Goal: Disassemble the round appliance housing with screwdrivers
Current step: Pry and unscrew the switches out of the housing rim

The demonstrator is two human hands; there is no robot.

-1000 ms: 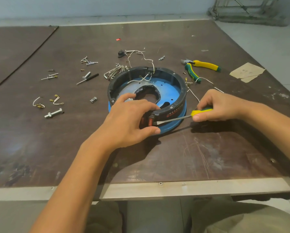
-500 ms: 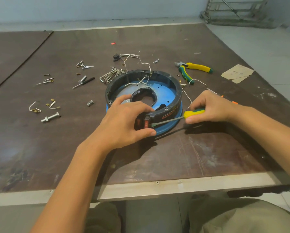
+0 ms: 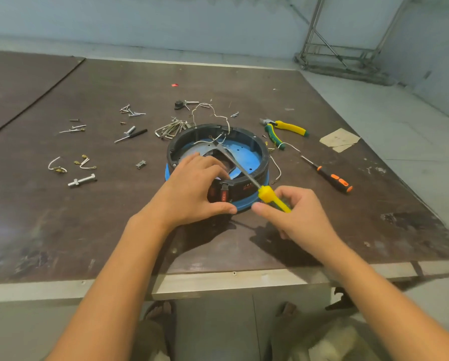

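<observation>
Tabletop (image 3: pixel 244 82): housing (image 3: pixel 263 157) toward the front edge.
Hands: your left hand (image 3: pixel 189 188) grips the housing; your right hand (image 3: pixel 298 217) pinches the screwdriver (image 3: pixel 272 198).
Advice: lever gently, tip seated.

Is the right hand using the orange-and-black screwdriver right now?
No, the orange-and-black screwdriver lies on the table right of the round housing, while the right hand grips the yellow-handled screwdriver.

No lettering can be made out. Red print is borne on the near wall of the housing (image 3: pixel 246 190), and pale marks on the green handle of the pliers (image 3: pixel 271 135) toward the table's (image 3: pixel 374 204) right edge, but both are too blurred to be read.
</observation>
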